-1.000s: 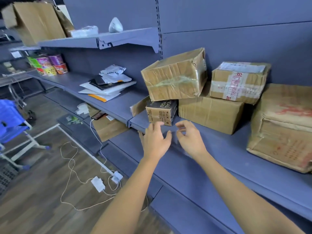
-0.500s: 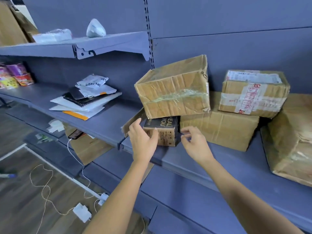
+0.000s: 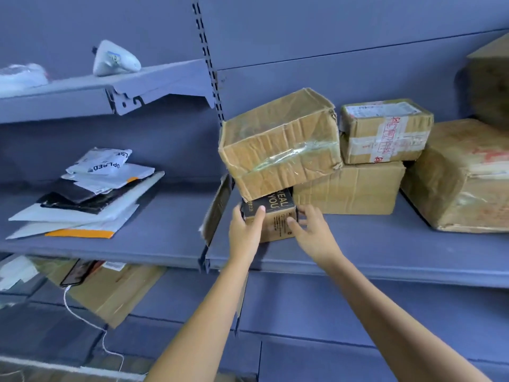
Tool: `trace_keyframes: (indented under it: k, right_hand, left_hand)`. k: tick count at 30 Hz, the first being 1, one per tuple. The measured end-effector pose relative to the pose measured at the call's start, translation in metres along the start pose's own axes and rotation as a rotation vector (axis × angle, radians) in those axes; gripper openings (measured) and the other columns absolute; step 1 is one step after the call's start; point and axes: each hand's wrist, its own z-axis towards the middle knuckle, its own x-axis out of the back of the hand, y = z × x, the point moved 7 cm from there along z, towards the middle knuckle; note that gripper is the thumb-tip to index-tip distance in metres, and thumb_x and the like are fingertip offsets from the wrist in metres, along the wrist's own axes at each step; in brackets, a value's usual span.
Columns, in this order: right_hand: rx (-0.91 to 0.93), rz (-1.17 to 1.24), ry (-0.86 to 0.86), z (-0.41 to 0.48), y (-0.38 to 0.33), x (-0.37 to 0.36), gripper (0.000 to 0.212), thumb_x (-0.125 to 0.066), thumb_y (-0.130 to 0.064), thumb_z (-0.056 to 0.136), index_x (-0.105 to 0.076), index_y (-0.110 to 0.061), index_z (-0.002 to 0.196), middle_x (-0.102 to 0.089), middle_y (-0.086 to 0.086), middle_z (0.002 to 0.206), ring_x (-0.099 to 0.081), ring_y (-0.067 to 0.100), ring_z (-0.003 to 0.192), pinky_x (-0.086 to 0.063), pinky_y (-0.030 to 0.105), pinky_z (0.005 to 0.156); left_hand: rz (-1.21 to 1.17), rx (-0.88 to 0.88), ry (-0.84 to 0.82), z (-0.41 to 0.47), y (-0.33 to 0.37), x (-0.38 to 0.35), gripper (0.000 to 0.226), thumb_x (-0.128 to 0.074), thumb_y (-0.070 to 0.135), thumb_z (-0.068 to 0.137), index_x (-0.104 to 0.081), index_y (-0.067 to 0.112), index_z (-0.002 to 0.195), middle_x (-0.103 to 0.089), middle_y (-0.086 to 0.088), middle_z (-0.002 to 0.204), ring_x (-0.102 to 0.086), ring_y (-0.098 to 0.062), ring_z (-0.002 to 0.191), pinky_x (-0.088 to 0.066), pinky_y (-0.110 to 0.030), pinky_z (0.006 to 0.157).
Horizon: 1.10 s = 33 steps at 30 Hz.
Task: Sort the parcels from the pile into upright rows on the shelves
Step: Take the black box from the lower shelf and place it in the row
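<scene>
Firmly, left hand (image 3: 244, 230) grips small box (image 3: 276, 222); right hand (image 3: 312, 234) grips opposite.

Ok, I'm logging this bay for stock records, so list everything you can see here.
Small box: one, black-brown, middle shelf, under taped box.
Taped box: one, brown, tilted on small box.
Plain box: one, brown, middle shelf.
Red-taped box: one, brown, on plain box.
Big boxes: two, brown, far right.
Card sheet: one, brown, leaning left of small box.
Mailers: one stack, white, black, orange, middle shelf left.
Gadget: one, white, top shelf.
Bag: one, white, top shelf left.
Phone: one, dark, lower shelf, cabled.
Flat carton: one, brown, lower shelf.
Shelves: several, blue-grey.
Hands: two, left hand and right hand gripping small box.
</scene>
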Motion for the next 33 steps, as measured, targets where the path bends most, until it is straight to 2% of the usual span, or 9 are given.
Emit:
trace_keyframes:
  k: [3,7,10,15,20,23,28,30,33]
  right_hand:
    - [-0.047,0.017,0.02,-0.01,-0.004,-0.005,0.039,-0.054,-0.033,0.096,-0.047,-0.014,0.129,-0.042,0.001,0.124,-0.053,0.019,0.116,-0.045,0.042,0.1]
    - [-0.053,0.03,0.043,-0.022,-0.013,-0.011,0.037,-0.053,-0.035,0.096,-0.048,-0.014,0.127,-0.044,0.002,0.13,-0.056,0.017,0.115,-0.044,0.028,0.093]
    - [-0.063,0.074,0.053,-0.028,-0.022,-0.015,0.019,-0.052,-0.039,0.096,-0.048,-0.024,0.109,-0.049,0.0,0.124,-0.06,0.01,0.098,-0.042,0.022,0.079]
    - [-0.058,0.091,0.019,-0.031,-0.033,-0.017,0.018,-0.048,-0.041,0.098,-0.051,-0.024,0.105,-0.057,-0.003,0.114,-0.055,-0.006,0.081,-0.039,0.007,0.061]
    - [-0.111,0.195,-0.016,-0.024,-0.035,-0.016,0.031,-0.047,-0.043,0.098,-0.054,-0.022,0.12,-0.058,-0.019,0.106,-0.064,0.01,0.103,-0.045,0.024,0.083]
    - [-0.215,0.386,0.006,-0.013,-0.032,-0.01,0.063,-0.055,-0.047,0.093,-0.034,-0.016,0.143,-0.055,-0.018,0.111,-0.062,0.012,0.107,-0.049,0.038,0.098]
    - [-0.44,0.818,0.068,0.011,-0.052,-0.001,0.142,-0.078,-0.073,0.051,0.01,-0.027,0.152,-0.026,0.002,0.157,-0.036,0.03,0.139,-0.049,0.054,0.09]
    - [-0.498,1.001,0.134,0.025,-0.063,0.004,0.143,-0.079,-0.073,0.05,0.01,-0.026,0.152,-0.022,0.004,0.158,-0.032,0.037,0.14,-0.04,0.066,0.097]
    - [-0.605,1.137,0.13,0.034,-0.08,0.008,0.159,-0.083,-0.076,0.019,-0.007,-0.034,0.151,-0.024,0.001,0.157,-0.035,0.046,0.135,-0.028,0.083,0.087]
  left_hand:
    - [-0.096,0.039,-0.039,0.0,-0.003,-0.001,0.065,-0.054,0.044,0.093,-0.024,0.027,0.149,-0.031,0.003,0.154,-0.032,-0.02,0.14,-0.03,-0.04,0.111]
    - [-0.157,0.058,-0.043,-0.005,-0.005,0.01,0.063,-0.055,0.04,0.094,-0.026,0.028,0.149,-0.031,0.004,0.154,-0.031,-0.019,0.14,-0.029,-0.036,0.109]
    - [-0.215,0.053,-0.001,-0.01,-0.004,0.023,0.062,-0.058,0.044,0.09,-0.033,0.03,0.145,-0.035,0.004,0.15,-0.035,-0.018,0.137,-0.029,-0.034,0.109]
    - [-0.27,0.107,0.064,-0.009,0.004,0.04,0.047,-0.055,0.05,0.082,-0.049,0.039,0.127,-0.051,0.002,0.129,-0.049,-0.021,0.118,-0.041,-0.046,0.104]
    - [-0.389,0.161,0.13,-0.011,0.002,0.054,0.033,-0.053,0.043,0.08,-0.056,0.037,0.112,-0.06,-0.005,0.113,-0.058,-0.022,0.103,-0.05,-0.039,0.085]
    - [-0.448,0.163,0.168,-0.013,0.001,0.06,0.02,-0.051,0.031,0.09,-0.054,0.034,0.11,-0.063,-0.004,0.102,-0.06,-0.02,0.09,-0.051,-0.037,0.073]
    - [-0.46,0.053,0.206,-0.023,0.015,0.073,0.021,-0.05,0.022,0.093,-0.056,0.027,0.113,-0.062,0.005,0.092,-0.057,-0.009,0.079,-0.042,-0.022,0.061]
    - [-0.46,0.041,0.212,-0.024,0.014,0.077,0.019,-0.05,0.021,0.093,-0.056,0.028,0.11,-0.062,0.004,0.092,-0.058,-0.01,0.078,-0.043,-0.023,0.061]
    - [-0.44,0.036,0.219,-0.027,0.014,0.079,0.02,-0.051,0.019,0.093,-0.057,0.027,0.11,-0.064,0.005,0.091,-0.06,-0.01,0.078,-0.044,-0.023,0.062]
